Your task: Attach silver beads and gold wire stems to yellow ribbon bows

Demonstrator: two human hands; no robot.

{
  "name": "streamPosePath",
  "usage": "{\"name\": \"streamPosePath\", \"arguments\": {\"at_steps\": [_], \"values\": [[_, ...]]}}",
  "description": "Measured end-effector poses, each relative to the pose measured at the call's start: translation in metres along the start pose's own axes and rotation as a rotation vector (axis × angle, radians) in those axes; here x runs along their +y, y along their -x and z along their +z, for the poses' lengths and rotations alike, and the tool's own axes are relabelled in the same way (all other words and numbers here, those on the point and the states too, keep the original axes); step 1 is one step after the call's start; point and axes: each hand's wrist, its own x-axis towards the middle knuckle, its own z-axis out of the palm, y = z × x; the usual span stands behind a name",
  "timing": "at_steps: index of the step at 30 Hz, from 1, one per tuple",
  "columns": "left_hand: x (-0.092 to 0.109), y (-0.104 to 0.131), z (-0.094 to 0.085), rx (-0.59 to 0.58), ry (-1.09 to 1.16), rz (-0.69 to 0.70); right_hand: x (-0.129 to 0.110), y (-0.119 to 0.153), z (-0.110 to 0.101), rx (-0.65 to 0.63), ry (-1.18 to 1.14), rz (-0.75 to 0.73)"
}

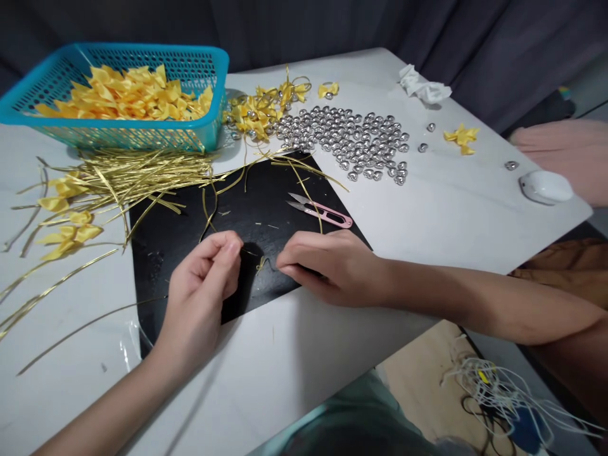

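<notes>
My left hand (204,272) is pinched closed on a thin gold cord, its thumb pressed against the forefinger. A small knotted loop of gold cord (261,263) shows between my two hands, over the black mat (280,190). My right hand (342,266) is also closed, fingertips together beside the loop on the cord's other side; most of what it grips is hidden. Beyond my right hand lies a pair of pink thread snips (332,216), blades pointing left. More gold cords (147,174) lie piled beyond my left hand.
A blue basket (190,130) of yellow ribbon bows stands at the back left. Yellow bows with silver beads (259,114) lie beside it. Many loose silver beads (351,136) spread across the white table (456,215). Crumpled tissue (422,85) and a white mouse (546,187) sit to the right.
</notes>
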Motion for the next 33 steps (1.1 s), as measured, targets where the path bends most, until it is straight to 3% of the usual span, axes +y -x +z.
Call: {"name": "streamPosePath", "arguments": {"at_steps": [5,11,14,21,26,33], "values": [[0.000,0.001,-0.001,0.032,0.020,0.006,0.001,0.000,-0.004,0.037,-0.072,0.022],[-0.001,0.008,0.000,0.020,-0.349,0.114,0.001,0.000,-0.005,0.048,-0.073,0.010],[-0.001,0.008,0.001,0.038,-0.405,0.140,0.002,-0.001,-0.005,0.030,-0.070,0.023],[0.000,0.010,0.001,0.059,-0.438,0.178,0.002,-0.001,-0.007,-0.001,-0.098,0.018],[-0.001,0.010,-0.002,0.041,-0.311,0.096,0.002,-0.003,-0.010,-0.009,-0.098,0.031],[0.000,0.006,0.001,-0.054,-0.266,0.074,0.003,-0.008,-0.009,0.115,-0.245,0.114]]}}
